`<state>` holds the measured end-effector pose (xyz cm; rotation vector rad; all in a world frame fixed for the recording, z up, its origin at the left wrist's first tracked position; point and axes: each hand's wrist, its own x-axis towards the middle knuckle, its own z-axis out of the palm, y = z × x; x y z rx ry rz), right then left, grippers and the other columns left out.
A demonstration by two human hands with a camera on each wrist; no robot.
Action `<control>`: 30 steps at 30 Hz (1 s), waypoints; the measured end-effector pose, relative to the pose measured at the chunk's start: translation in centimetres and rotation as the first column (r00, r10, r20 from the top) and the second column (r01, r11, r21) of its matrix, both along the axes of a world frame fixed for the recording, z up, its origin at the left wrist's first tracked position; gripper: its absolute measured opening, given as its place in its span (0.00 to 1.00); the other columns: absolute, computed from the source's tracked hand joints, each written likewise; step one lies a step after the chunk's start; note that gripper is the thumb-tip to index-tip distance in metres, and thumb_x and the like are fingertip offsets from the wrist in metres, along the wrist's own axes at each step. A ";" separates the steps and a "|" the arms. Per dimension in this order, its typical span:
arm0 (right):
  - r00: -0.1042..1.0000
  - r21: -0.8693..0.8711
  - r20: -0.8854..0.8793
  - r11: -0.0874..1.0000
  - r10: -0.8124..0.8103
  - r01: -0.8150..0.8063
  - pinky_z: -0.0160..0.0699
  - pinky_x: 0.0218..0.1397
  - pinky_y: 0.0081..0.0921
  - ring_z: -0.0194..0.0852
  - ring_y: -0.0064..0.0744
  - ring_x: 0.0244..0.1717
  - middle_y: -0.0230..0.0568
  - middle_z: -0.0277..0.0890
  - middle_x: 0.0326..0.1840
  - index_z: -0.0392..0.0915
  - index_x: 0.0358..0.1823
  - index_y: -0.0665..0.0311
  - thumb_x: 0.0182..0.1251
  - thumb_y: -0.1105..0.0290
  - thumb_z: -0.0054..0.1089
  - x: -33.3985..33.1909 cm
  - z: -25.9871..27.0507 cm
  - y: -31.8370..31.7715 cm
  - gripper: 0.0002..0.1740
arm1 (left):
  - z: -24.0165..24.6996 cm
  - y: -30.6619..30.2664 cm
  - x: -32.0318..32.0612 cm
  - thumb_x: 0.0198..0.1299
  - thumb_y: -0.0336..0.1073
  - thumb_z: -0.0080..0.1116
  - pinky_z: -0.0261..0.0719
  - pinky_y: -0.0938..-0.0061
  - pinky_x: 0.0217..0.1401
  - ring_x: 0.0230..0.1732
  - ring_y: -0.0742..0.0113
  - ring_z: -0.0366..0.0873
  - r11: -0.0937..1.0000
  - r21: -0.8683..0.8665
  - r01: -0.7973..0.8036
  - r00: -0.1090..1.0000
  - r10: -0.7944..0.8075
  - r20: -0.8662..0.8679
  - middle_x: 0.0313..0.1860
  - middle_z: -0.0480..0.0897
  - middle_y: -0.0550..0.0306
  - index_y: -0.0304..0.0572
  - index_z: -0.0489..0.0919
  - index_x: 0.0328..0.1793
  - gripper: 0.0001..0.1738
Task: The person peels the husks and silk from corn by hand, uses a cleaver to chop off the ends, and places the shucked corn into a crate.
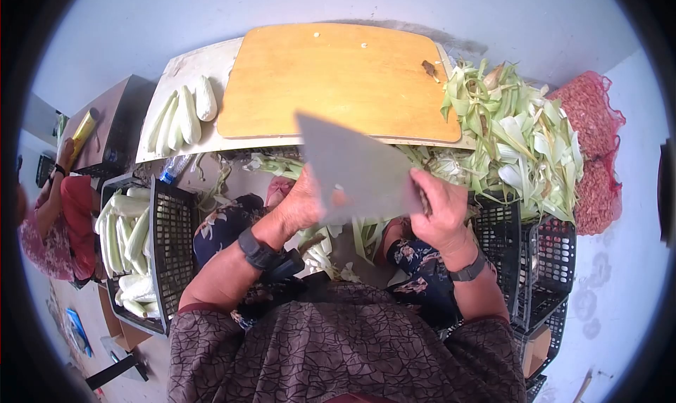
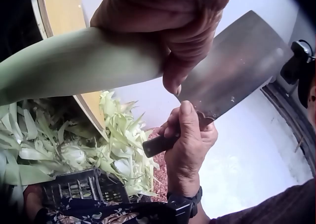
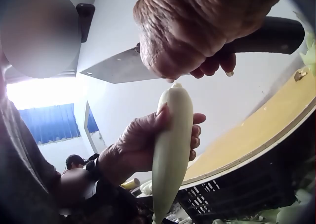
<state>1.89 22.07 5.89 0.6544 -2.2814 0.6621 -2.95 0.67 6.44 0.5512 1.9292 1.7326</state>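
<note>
My left hand [image 1: 299, 204] grips an ear of corn [image 3: 173, 150], still wrapped in smooth pale green husk, with the thumb along one side. The right hand [image 1: 442, 211] holds a cleaver [image 1: 359, 174] by its dark handle [image 2: 160, 144]. In the right wrist view, the ear stands nearly upright and its stubby end is just below the right hand and blade. From the head, the broad blade covers the ear and part of the left hand.
Several trimmed ears [image 1: 176, 121] lie left of an orange board [image 1: 338, 79] on the table. A black crate [image 1: 172, 227] at the left contains more ears. Loose husks [image 1: 528, 135] heap up at the right beside red mesh sacks [image 1: 598, 149]. Another person [image 1: 60, 213] sits at far left.
</note>
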 end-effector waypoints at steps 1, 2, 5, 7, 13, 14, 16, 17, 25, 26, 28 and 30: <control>0.999 0.013 -0.023 0.999 0.041 -0.040 0.74 0.24 0.30 0.75 0.40 0.24 0.45 0.75 0.28 0.72 0.46 0.71 0.31 0.82 0.57 0.2 0.0 -0.2 0.30 | -0.2 -0.2 1.0 0.56 0.37 0.59 0.70 0.72 0.59 0.57 0.66 0.68 0.942 0.335 -0.025 0.989 -0.025 0.145 0.57 0.70 0.51 0.39 0.55 0.69 0.37; 0.999 0.010 -0.021 0.999 0.042 -0.042 0.74 0.24 0.30 0.75 0.40 0.24 0.45 0.75 0.28 0.72 0.46 0.71 0.31 0.82 0.57 0.3 0.1 -0.4 0.30 | -0.4 -0.4 1.5 0.60 0.37 0.54 0.71 0.70 0.60 0.59 0.64 0.68 0.776 0.623 -0.096 0.958 -0.097 0.269 0.60 0.68 0.49 0.41 0.52 0.70 0.35; 0.998 0.051 0.008 0.996 0.066 -0.066 0.70 0.22 0.29 0.73 0.40 0.21 0.46 0.74 0.25 0.71 0.46 0.72 0.37 0.82 0.61 0.8 0.5 -0.7 0.26 | -1.0 -0.9 1.0 0.65 0.37 0.44 0.71 0.67 0.61 0.62 0.61 0.66 0.674 0.720 0.165 0.972 -0.236 -0.001 0.64 0.64 0.47 0.44 0.47 0.72 0.32; 0.999 0.078 0.038 0.996 0.035 -0.038 0.67 0.21 0.29 0.70 0.38 0.19 0.43 0.72 0.24 0.71 0.46 0.73 0.33 0.83 0.61 0.8 0.6 -0.4 0.29 | -1.9 -0.6 0.7 0.65 0.37 0.45 0.71 0.68 0.60 0.62 0.61 0.66 0.684 0.715 0.147 0.967 -0.251 0.042 0.64 0.64 0.47 0.44 0.48 0.72 0.32; 0.998 0.115 0.052 0.993 0.033 -0.039 0.68 0.21 0.30 0.71 0.39 0.20 0.44 0.73 0.25 0.71 0.47 0.73 0.32 0.82 0.61 1.1 0.6 -0.2 0.30 | -5.1 -0.4 -0.1 0.63 0.37 0.48 0.72 0.70 0.58 0.59 0.64 0.68 0.740 0.672 0.019 0.917 -0.280 0.284 0.62 0.67 0.48 0.43 0.50 0.71 0.33; 0.998 0.113 0.053 0.993 0.034 -0.040 0.68 0.21 0.30 0.71 0.39 0.20 0.44 0.73 0.25 0.71 0.47 0.73 0.32 0.82 0.61 1.1 0.4 -0.2 0.30 | -5.2 -0.4 -0.1 0.63 0.37 0.49 0.73 0.71 0.58 0.59 0.64 0.69 0.749 0.662 -0.001 0.903 -0.284 0.322 0.61 0.67 0.48 0.43 0.50 0.71 0.33; 0.997 0.103 0.022 0.992 0.072 -0.073 0.68 0.21 0.30 0.71 0.39 0.20 0.44 0.73 0.25 0.71 0.47 0.74 0.32 0.81 0.62 0.9 0.1 -0.1 0.30 | -1.0 -0.5 0.5 0.62 0.37 0.50 0.73 0.72 0.56 0.57 0.66 0.70 0.821 0.571 0.014 0.935 -0.213 0.282 0.59 0.69 0.50 0.42 0.52 0.69 0.32; 0.997 0.103 0.022 0.992 0.071 -0.073 0.68 0.21 0.30 0.71 0.39 0.20 0.44 0.73 0.25 0.71 0.47 0.74 0.32 0.81 0.62 1.0 0.1 -0.2 0.30 | 0.5 -0.4 0.7 0.61 0.37 0.52 0.74 0.74 0.54 0.55 0.68 0.71 0.881 0.473 0.020 0.962 -0.146 0.231 0.57 0.71 0.51 0.40 0.55 0.68 0.31; 0.996 0.135 0.075 0.989 0.045 -0.055 0.72 0.23 0.29 0.74 0.40 0.23 0.46 0.74 0.27 0.70 0.46 0.74 0.34 0.80 0.64 1.5 0.4 -0.4 0.30 | 0.6 -0.2 0.8 0.60 0.38 0.54 0.74 0.78 0.51 0.49 0.72 0.73 0.892 0.451 0.034 0.976 -0.127 0.177 0.51 0.75 0.55 0.38 0.60 0.64 0.28; 0.996 0.135 0.074 0.989 0.046 -0.056 0.72 0.23 0.29 0.74 0.40 0.23 0.46 0.74 0.27 0.70 0.46 0.74 0.34 0.80 0.64 1.4 0.3 -0.5 0.30 | 1.1 -0.3 1.0 0.60 0.39 0.54 0.75 0.78 0.50 0.48 0.72 0.73 0.923 0.384 0.010 0.982 -0.082 0.172 0.51 0.75 0.56 0.38 0.61 0.63 0.27; 0.999 0.097 0.032 0.995 0.016 -0.019 0.73 0.24 0.28 0.74 0.41 0.23 0.46 0.74 0.27 0.69 0.46 0.73 0.35 0.80 0.66 1.2 0.0 -0.8 0.29 | 0.7 0.4 0.7 0.58 0.40 0.55 0.75 0.77 0.48 0.47 0.72 0.74 0.932 0.363 -0.020 0.989 -0.034 0.142 0.49 0.76 0.55 0.38 0.64 0.60 0.26; 0.998 0.085 0.065 0.996 0.022 -0.028 0.73 0.24 0.27 0.75 0.40 0.23 0.45 0.74 0.27 0.69 0.45 0.73 0.36 0.79 0.67 1.3 -0.2 -0.8 0.29 | 0.8 0.5 0.6 0.57 0.41 0.57 0.75 0.75 0.46 0.45 0.71 0.75 0.938 0.342 -0.048 0.994 0.009 0.113 0.47 0.76 0.55 0.37 0.67 0.57 0.25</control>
